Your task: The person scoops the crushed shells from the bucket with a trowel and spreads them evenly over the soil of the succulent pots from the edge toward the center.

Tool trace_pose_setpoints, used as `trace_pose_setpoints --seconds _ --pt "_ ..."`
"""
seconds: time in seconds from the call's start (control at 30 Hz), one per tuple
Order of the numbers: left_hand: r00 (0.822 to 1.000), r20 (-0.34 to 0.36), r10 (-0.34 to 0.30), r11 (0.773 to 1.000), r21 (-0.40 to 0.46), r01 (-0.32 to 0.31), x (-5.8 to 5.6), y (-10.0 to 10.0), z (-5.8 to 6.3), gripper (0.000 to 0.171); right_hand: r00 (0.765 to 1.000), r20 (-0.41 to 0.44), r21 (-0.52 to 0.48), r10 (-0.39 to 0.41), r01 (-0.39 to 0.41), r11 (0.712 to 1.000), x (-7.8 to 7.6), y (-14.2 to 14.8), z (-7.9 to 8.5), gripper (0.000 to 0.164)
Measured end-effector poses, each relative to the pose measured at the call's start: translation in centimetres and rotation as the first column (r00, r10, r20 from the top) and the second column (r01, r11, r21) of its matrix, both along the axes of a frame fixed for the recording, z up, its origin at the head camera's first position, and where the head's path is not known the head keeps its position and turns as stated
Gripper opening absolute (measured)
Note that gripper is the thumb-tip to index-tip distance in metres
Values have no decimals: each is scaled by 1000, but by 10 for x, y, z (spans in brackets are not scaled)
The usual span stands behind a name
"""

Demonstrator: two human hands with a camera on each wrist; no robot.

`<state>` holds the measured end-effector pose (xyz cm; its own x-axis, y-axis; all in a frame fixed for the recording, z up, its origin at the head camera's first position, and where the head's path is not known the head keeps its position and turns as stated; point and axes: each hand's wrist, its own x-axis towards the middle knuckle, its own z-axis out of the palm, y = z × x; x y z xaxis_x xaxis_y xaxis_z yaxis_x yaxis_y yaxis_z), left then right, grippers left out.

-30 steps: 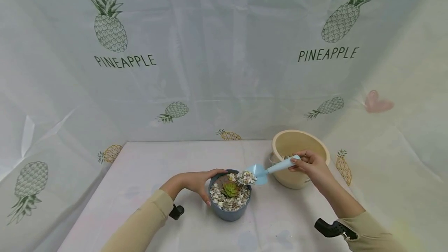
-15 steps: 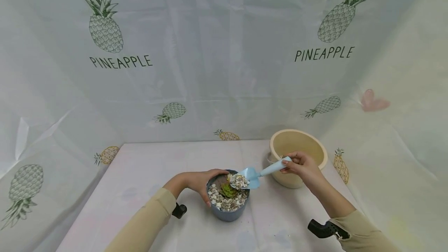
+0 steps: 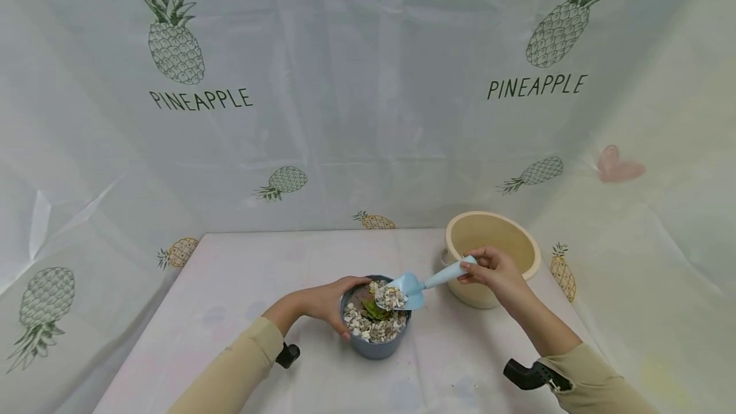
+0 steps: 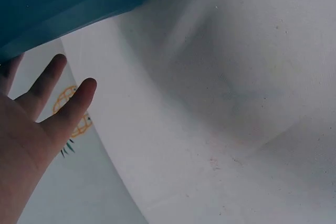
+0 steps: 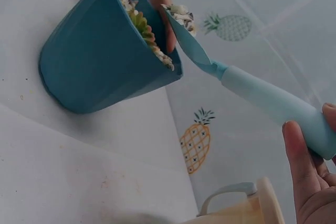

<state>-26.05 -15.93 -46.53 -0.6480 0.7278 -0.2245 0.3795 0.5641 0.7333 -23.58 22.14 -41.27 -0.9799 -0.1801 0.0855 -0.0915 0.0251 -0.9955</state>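
A blue flowerpot [image 3: 375, 350] stands on the table in the head view, holding a green succulent [image 3: 372, 312] ringed by white gravel. My left hand [image 3: 325, 302] grips its left side, thumb at the near side and fingers toward the back rim; in the left wrist view some fingers [image 4: 73, 111] stick out past the pot. My right hand [image 3: 494, 271] holds a light-blue trowel [image 5: 268, 98] by the handle end. Its blade, heaped with gravel [image 3: 390, 297], is over the pot's right rim and partly covers the succulent. In the right wrist view the blade slopes above the rim.
A cream bucket [image 3: 528, 241] with a handle [image 5: 228, 189] stands at the table's back right, behind my right hand. Small crumbs [image 4: 214, 162] lie on the pale tablecloth [image 3: 276, 254]. A pineapple-printed curtain [image 3: 368, 82] encloses the back and sides.
The trowel with its gravel has moved left from the pot's right edge to over the succulent, my right hand moving with it. My left hand keeps its place on the pot.
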Motion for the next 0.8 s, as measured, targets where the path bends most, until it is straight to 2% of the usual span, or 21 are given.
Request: trace_pose_setpoints --seconds 0.17,0.4,0.8 --pt "999 -31 18 1000 -11 -19 2 -4 1 114 1000 5 -1 -1 1 1000 0 -2 1 32" --pt "997 -31 71 997 13 -71 8 -10 3 108 1000 -3 -3 -1 1 1000 0 -6 3 31" --pt "991 -7 136 987 88 -135 21 -23 -6 101 1000 2 -15 13 -13 1000 1 -19 6 33"
